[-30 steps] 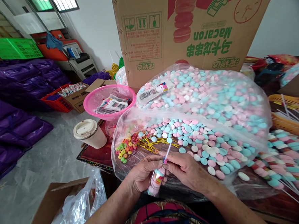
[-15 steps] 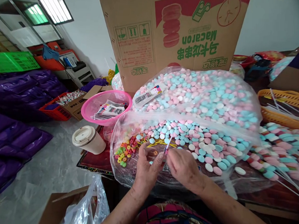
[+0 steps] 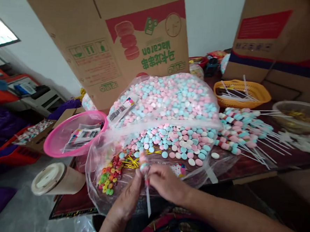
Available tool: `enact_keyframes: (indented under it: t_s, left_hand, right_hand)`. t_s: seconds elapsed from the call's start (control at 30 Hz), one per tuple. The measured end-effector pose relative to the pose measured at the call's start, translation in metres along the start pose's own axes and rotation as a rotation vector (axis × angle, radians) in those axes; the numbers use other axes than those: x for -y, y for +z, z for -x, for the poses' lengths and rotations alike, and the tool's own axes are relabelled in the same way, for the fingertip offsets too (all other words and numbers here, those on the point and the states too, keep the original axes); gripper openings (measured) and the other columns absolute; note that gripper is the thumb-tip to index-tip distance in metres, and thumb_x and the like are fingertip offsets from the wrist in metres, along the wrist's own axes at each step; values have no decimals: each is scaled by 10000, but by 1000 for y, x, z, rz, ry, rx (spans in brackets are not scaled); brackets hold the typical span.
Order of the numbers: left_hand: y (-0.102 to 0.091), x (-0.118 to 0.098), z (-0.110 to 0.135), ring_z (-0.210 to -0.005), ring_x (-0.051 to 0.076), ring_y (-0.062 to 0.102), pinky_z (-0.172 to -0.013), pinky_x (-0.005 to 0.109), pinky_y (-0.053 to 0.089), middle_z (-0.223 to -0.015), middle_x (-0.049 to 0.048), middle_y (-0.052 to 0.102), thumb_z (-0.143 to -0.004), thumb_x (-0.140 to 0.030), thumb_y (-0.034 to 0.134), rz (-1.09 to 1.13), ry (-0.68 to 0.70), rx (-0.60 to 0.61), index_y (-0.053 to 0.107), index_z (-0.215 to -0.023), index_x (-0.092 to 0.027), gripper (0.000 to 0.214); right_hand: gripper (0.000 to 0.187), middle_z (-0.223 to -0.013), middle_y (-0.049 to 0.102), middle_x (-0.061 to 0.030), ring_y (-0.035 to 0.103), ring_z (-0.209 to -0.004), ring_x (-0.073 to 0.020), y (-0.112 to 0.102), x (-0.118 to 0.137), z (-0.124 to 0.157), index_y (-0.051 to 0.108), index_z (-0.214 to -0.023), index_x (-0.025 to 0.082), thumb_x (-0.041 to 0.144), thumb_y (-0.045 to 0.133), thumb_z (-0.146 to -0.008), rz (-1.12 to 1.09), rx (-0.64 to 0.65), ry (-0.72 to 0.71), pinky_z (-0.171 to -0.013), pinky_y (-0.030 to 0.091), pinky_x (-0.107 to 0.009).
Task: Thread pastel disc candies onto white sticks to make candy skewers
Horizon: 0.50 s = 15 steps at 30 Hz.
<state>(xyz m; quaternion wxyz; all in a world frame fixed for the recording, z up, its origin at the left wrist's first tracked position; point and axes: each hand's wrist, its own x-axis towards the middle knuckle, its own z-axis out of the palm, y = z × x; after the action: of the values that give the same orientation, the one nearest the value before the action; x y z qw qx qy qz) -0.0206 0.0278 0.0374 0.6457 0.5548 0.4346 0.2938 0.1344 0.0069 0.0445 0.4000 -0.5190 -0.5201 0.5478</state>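
Between my two hands is a candy skewer (image 3: 143, 161), its pink and blue pieces pointing up and its white stick (image 3: 148, 201) sloping down towards me. My left hand (image 3: 130, 195) is closed around its left side, thumb upward. The fingers of my right hand (image 3: 166, 182) pinch it just below the candy. Blur hides whether a clear wrapper covers the candy. Left of my hands lie small colourful ring candies (image 3: 110, 176) and yellow twist ties (image 3: 131, 162). Beyond them, pink, blue and white candies (image 3: 169, 138) spill from a big clear bag (image 3: 169, 99). A printed wrapper (image 3: 179, 169) lies behind my right hand.
A pink basket (image 3: 48, 142) of printed wrappers and a lidded cup (image 3: 58, 180) stand at left. Finished candy skewers (image 3: 244, 130) are piled at right, near a yellow basket (image 3: 263, 98) of sticks and a clear bowl (image 3: 279, 106). Cardboard boxes (image 3: 79, 27) rise behind.
My view has swung to the right. The skewer's candy end now shows above my hands and its stick points down; earlier a white stick end stuck up between my fingers.
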Motion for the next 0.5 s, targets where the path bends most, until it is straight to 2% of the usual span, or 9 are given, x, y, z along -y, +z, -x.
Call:
enact_keyframes:
  t_s: [0.1,0.2,0.23,0.3,0.33,0.37,0.4,0.47,0.5]
  left_hand:
    - [13,12,-3,-1098,281,590,-1006,434,427,-1043,101,705,-848,-568,488,-101,55,-35,664,-1107,-148,523]
    - [13,18,-14,-977,253,636,-904,378,495,-1007,75,712,-845,-545,504,-183,113,-94,675,-1060,-158,475]
    - [13,19,-19,-901,242,653,-842,357,518,-945,68,721,-848,-544,496,-226,139,-144,687,-1019,-155,466]
    - [21,23,-29,-751,221,657,-713,318,529,-785,52,718,-843,-537,498,-379,208,-254,706,-921,-154,443]
    - [28,24,-32,-696,216,649,-661,304,521,-712,45,703,-836,-532,504,-481,258,-258,712,-867,-157,431]
    - [38,25,-35,-659,212,641,-629,296,509,-658,39,687,-827,-525,514,-596,304,-215,714,-825,-164,412]
    - [48,24,-38,-640,211,636,-613,292,499,-630,37,676,-813,-522,522,-696,370,-83,712,-776,-173,399]
    - [68,20,-44,-659,208,633,-659,301,493,-641,36,674,-807,-492,531,-898,445,315,703,-737,-193,352]
    - [75,16,-49,-664,204,630,-685,308,482,-645,32,675,-826,-460,519,-1006,456,424,700,-738,-203,326]
  right_hand:
    - [194,-417,239,97,249,-347,-87,10,-1,3,324,-597,228,181,334,-785,-99,140,110,-402,290,-220]
    - [268,-406,299,83,276,-340,-95,0,-7,4,372,-577,222,251,339,-841,-111,172,144,-404,330,-244]
    - [288,-431,352,66,324,-374,-101,-7,-9,5,414,-580,213,288,365,-854,-97,131,144,-431,347,-250]
    - [242,-570,481,28,432,-514,-115,-22,-12,10,505,-669,190,355,472,-843,-39,-34,79,-522,384,-254]
    - [201,-674,535,11,470,-602,-124,-29,-14,14,532,-748,183,372,537,-815,-2,-118,19,-577,398,-254]
    - [204,-774,568,-2,492,-680,-133,-36,-17,19,546,-839,181,374,587,-787,31,-185,-41,-627,408,-256]
    - [249,-842,588,-10,506,-729,-140,-44,-20,25,548,-926,183,369,609,-772,54,-233,-92,-660,416,-260]
    - [284,-894,620,-26,538,-770,-155,-63,-34,46,548,-1020,185,362,568,-799,89,-337,-144,-691,438,-275]
    - [271,-885,634,-29,556,-772,-161,-77,-44,62,556,-1031,189,359,526,-822,109,-426,-129,-694,449,-283]
